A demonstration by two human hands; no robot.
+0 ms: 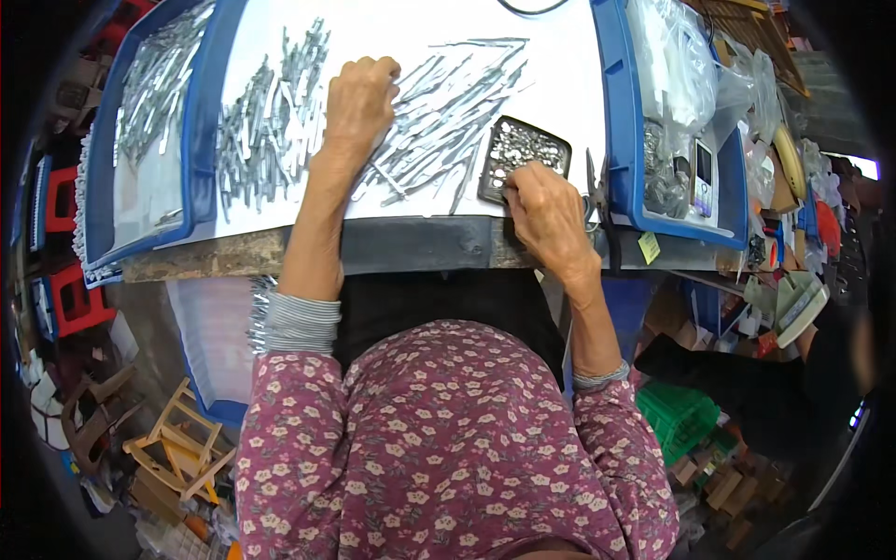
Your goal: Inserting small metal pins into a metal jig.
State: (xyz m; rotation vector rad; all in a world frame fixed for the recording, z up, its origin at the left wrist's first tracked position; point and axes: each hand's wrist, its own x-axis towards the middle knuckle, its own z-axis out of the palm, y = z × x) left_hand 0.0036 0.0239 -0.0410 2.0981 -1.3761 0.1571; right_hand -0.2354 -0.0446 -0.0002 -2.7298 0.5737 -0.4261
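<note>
My left hand (362, 105) is curled over the white work surface, between two spreads of thin silvery metal strips. Its fingers bend inward, and whatever they may hold is hidden. One pile of strips (266, 131) lies to its left, and another pile (448, 117) fans out to its right. A small dark square tray (484, 177) is full of tiny shiny metal parts. At the tray's near edge, my right hand (553, 219) has its fingertips pinched together over the parts. Anything in that pinch is too small to make out.
A blue bin (201, 121) of similar strips stands at left. Another blue bin (620, 112) at right holds plastic bags and a phone-like device (703, 173). Scissors or pliers (597, 187) lie beside it. A person's dark-clothed leg (728, 373) shows at right.
</note>
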